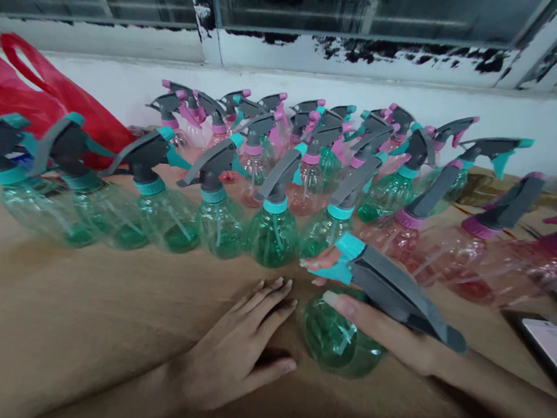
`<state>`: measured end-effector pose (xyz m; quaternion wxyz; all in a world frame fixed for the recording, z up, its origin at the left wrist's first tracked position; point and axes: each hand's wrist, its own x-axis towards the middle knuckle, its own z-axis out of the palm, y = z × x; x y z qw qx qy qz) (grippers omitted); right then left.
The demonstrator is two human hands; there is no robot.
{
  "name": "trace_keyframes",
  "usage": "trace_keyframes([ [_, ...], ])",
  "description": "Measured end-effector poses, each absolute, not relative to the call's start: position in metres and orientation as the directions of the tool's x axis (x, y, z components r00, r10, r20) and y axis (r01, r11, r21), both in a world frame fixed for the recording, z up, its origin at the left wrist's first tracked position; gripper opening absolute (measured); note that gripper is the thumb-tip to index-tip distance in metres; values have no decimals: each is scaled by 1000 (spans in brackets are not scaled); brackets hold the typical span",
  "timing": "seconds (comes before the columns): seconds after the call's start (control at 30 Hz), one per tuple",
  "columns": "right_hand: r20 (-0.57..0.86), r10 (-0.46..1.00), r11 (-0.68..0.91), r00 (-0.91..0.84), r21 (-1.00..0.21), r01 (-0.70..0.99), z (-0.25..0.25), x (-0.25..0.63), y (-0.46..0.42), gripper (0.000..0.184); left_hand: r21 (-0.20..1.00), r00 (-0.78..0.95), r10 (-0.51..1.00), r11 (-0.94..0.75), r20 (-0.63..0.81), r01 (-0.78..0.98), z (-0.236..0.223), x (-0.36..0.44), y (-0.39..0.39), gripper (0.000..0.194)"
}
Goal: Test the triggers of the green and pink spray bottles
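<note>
A green clear spray bottle (pixel 344 340) with a grey and turquoise trigger head stands in front of me, its nozzle pointing away to the left. My right hand (pixel 385 328) is closed round its neck, just below the head, with the fingertips showing behind the turquoise trigger. To the left of this bottle, my left hand (pixel 243 346) lies palm down on the wooden table (pixel 94 322), fingers stretched out and nothing in it. Just beyond my hands runs a row of similar green spray bottles (pixel 273 235), continued on the right by pink ones (pixel 473 265).
More spray bottles with pink and turquoise parts (pixel 308 165) crowd behind the front row, near the white wall (pixel 122 77). A red plastic bag (pixel 51 89) sits at the back left. On the right edge lies a phone (pixel 554 348) with its screen lit.
</note>
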<state>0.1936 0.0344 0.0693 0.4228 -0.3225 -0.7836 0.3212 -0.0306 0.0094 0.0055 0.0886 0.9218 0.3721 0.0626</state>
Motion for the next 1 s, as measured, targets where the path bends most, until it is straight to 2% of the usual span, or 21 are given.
trace_keyframes([
  [0.07, 429, 794, 566, -431, -780, 267, 70, 193, 34, 8, 196, 717, 696, -709, 41, 677, 6, -30, 9, 63],
  [0.2, 365, 825, 513, -430, -804, 302, 70, 194, 31, 16, 193, 715, 698, -706, 29, 682, 9, -30, 9, 62],
  [0.33, 414, 812, 540, -412, -801, 259, 70, 194, 30, 9, 217, 714, 699, -703, 40, 677, 7, -30, 8, 62],
  [0.47, 443, 810, 550, -385, -802, 235, 67, 192, 31, 23, 212, 715, 696, -710, 64, 672, 4, -31, 7, 62],
  [0.6, 447, 811, 550, -377, -802, 234, 64, 193, 31, 19, 207, 718, 693, -714, 72, 668, 3, -31, 8, 62],
  [0.9, 402, 830, 514, -386, -820, 252, 65, 192, 31, 22, 185, 716, 691, -720, 99, 669, 3, -32, 8, 61],
  [1.0, 426, 816, 534, -391, -815, 224, 65, 192, 30, 24, 182, 718, 690, -721, 94, 669, 3, -32, 8, 62],
])
